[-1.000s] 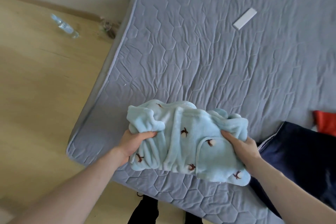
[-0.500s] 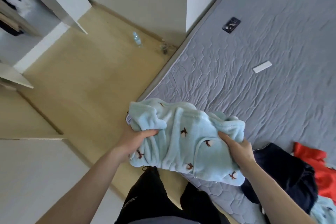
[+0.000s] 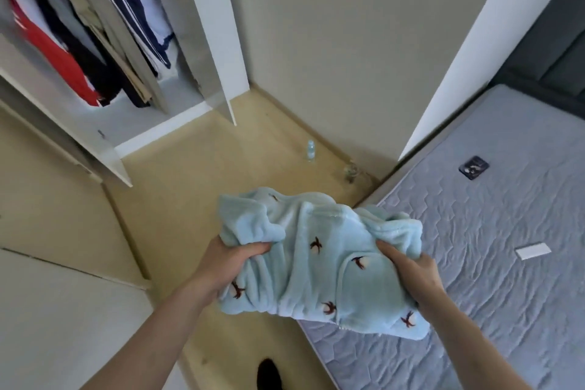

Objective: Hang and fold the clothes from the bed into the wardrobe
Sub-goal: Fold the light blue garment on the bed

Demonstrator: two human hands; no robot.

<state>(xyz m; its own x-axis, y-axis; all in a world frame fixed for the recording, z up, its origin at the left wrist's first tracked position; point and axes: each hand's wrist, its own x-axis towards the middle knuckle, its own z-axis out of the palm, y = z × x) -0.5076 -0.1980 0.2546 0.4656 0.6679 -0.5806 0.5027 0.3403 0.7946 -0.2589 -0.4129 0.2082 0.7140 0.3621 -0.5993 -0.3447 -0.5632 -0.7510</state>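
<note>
A folded light blue fleece garment (image 3: 319, 256), dotted with small dark red bird shapes, is held up in the air between both hands, over the wooden floor (image 3: 196, 199) and partly over the near left corner of the bed (image 3: 493, 263). The left hand (image 3: 228, 258) grips the garment's left side, thumb on top and fingers curled underneath the bundle. The right hand (image 3: 411, 269) grips its right side the same way, thumb pressed into the fleece on top.

The wardrobe (image 3: 104, 73) stands open at the upper left; clothes hang inside it, among them a red piece (image 3: 47, 47), dark pieces and a navy and white one (image 3: 139, 6). A clear plastic bottle (image 3: 311, 150) stands on the floor near the wall.

On the bed's grey quilted cover lie a small dark flat thing (image 3: 474, 167) towards the far left edge and a white rectangular thing (image 3: 533, 251) further in, both well apart from the garment.
</note>
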